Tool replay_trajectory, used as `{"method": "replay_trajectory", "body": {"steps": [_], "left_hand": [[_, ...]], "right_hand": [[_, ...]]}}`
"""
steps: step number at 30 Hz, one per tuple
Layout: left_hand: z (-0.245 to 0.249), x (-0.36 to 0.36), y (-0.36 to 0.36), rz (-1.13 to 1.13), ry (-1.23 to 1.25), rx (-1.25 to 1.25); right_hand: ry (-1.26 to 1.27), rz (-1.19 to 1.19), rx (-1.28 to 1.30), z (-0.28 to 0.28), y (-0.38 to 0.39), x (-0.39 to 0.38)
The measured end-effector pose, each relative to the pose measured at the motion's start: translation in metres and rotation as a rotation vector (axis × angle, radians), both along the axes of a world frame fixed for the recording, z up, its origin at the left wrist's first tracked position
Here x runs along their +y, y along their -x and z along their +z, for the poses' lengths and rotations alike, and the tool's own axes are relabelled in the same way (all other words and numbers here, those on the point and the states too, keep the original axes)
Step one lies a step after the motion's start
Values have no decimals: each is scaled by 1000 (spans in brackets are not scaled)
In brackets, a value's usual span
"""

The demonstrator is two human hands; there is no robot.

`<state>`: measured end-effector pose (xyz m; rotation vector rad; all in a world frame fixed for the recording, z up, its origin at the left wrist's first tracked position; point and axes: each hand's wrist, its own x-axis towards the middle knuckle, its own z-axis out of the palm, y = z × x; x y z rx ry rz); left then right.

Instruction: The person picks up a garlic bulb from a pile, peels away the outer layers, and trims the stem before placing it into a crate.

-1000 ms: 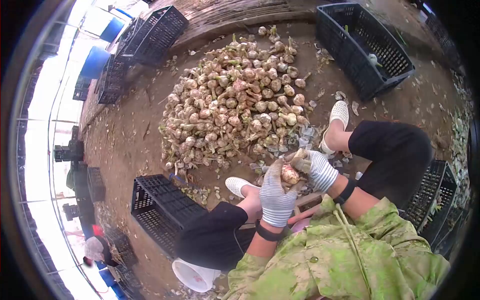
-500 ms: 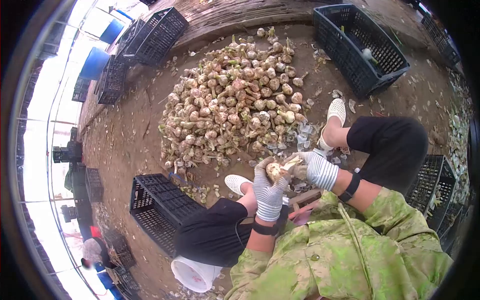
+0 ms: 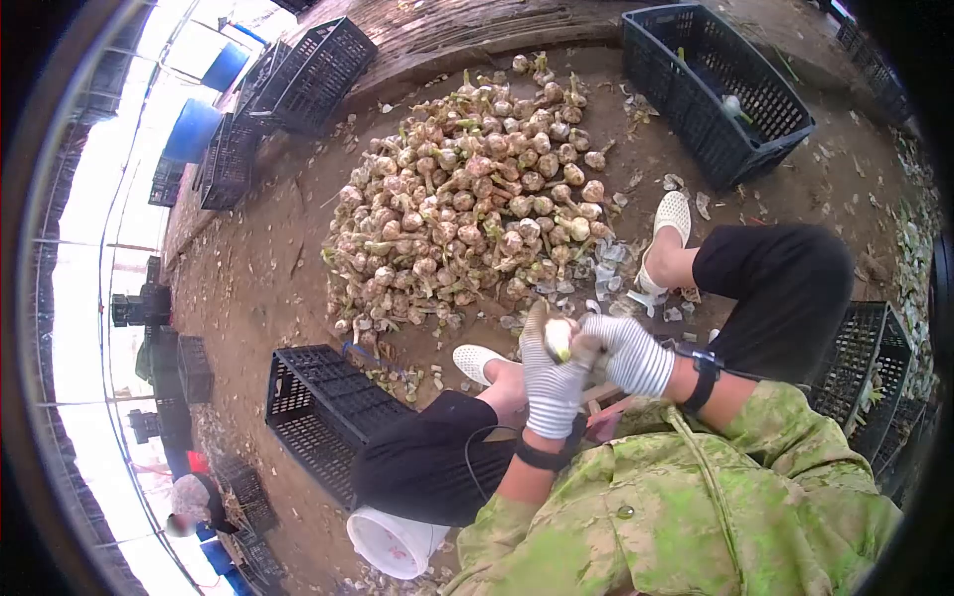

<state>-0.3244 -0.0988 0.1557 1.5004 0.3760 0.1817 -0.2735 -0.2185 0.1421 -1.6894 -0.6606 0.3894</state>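
My left hand, in a striped glove with soiled fingertips, is closed around a garlic bulb in front of my knees. The bulb shows a pale, whitish side with a greenish-yellow end toward me. My right hand, gloved the same way, has its fingers closed together against the bulb's right side; they are slightly blurred, and anything else between them is hidden. Beyond both hands a large heap of unpeeled garlic with stems lies on the dirt floor.
A black crate with a few pieces inside stands at upper right. Another crate is by my left knee, beside a white bucket. More crates stand at my right. Another person is at lower left.
The bulb has turned in my left hand and now shows a whiter side; its long stem no longer shows. My right fingers have moved in against the bulb. The view has shifted slightly.
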Motion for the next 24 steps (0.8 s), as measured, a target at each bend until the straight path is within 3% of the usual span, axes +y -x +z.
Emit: {"method": "replay_trajectory", "body": {"steps": [1,3,5,9,11,12,13,15,17,18,19,21,22,24], "left_hand": [[-11,4,-2,3,-4,1],[-29,11,-6,59,51,151],[-33,8,-7,114,73,136],[-18,12,-12,281,192,0],[4,37,-7,118,687,-2],[8,38,-8,271,549,64],[7,38,-8,278,550,57],[0,32,-9,257,517,-198],[4,17,-7,134,345,-66],[3,15,-2,135,352,-57],[2,13,0,91,222,-43],[2,14,-4,-1,-40,-37],[2,15,-6,-41,-172,-34],[16,19,-8,-55,-467,-59]], "right_hand": [[15,19,29,8,3,-3],[-170,30,718,0,-2,-8],[-191,-79,864,2,-14,-14],[-418,-322,893,-75,-48,-18],[-265,-398,783,-71,-66,-42],[291,-33,407,-59,-67,-42],[168,184,704,-56,-55,-31],[551,323,202,-21,-37,-22],[-97,240,548,-30,-19,-14],[-222,221,543,-27,-18,-9],[-270,150,801,-1,-20,-10],[-265,106,847,-2,-27,-17],[-209,61,659,0,-30,-20],[-160,71,657,3,-32,-23]]}}
